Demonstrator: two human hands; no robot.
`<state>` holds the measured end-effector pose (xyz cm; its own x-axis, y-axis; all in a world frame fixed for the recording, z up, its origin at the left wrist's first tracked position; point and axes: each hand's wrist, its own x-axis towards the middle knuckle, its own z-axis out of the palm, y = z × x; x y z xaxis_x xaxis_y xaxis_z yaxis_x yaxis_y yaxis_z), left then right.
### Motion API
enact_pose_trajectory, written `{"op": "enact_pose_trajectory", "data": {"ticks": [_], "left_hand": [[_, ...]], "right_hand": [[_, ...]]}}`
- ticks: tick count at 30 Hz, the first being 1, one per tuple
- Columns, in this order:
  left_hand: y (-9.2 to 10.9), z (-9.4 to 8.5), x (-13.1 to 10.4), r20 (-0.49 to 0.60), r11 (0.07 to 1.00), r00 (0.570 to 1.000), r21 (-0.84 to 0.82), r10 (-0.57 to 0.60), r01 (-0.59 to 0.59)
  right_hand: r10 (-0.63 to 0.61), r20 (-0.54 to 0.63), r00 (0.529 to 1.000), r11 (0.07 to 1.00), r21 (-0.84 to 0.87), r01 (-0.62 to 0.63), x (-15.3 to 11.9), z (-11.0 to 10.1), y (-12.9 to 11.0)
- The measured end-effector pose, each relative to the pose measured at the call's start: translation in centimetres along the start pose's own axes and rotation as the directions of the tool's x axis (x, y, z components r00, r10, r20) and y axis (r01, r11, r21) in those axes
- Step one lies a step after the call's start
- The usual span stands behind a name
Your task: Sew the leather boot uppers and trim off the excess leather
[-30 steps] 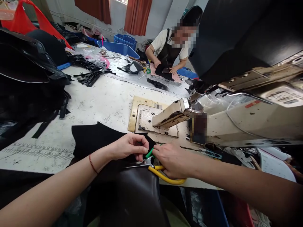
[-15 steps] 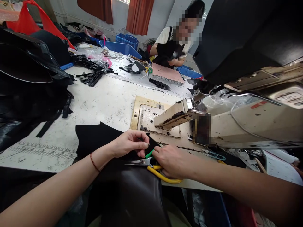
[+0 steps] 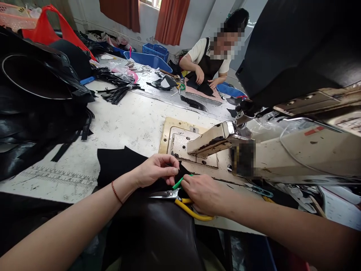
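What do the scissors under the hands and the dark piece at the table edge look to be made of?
Scissors: bright steel blades with a pivot screw; the yellow handle loops look plastic-coated, smooth and glossy. Dark brown piece: likely leather or faux leather, given its soft sheen. Black sheet under the left hand: matte, probably fabric or felt lining. The right hand covers the scissor handles.

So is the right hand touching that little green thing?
Touching: the head view shows the right hand pinching the green thing at its fingertips.
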<state>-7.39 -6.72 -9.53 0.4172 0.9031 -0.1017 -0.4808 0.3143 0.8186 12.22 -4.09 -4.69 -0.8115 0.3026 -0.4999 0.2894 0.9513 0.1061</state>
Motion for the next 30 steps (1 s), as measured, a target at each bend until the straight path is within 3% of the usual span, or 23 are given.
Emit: {"op": "enact_pose_trajectory", "data": {"ticks": [5,12,19,30], "left_hand": [[0.2,0.0,0.0,-0.017,1.0,1.0,-0.013,0.023,-0.024],[0.4,-0.1,0.1,-0.044,0.999,0.999,-0.011,0.03,-0.031],[0.5,-0.5,0.0,-0.066,0.999,0.997,0.005,0.047,-0.047],[2.0,-0.6,-0.2,-0.053,0.994,0.993,0.037,0.101,-0.099]], "right_hand": [[-0.027,-0.072,0.997,0.998,-0.058,0.023,0.2,0.4,0.4],[-0.046,-0.018,0.999,0.999,-0.02,0.045,0.2,0.7,0.5],[0.008,0.003,1.0,0.998,0.055,-0.009,0.5,0.2,0.6],[-0.059,-0.125,0.99,0.997,-0.057,0.052,2.1,-0.2,0.2]]}}
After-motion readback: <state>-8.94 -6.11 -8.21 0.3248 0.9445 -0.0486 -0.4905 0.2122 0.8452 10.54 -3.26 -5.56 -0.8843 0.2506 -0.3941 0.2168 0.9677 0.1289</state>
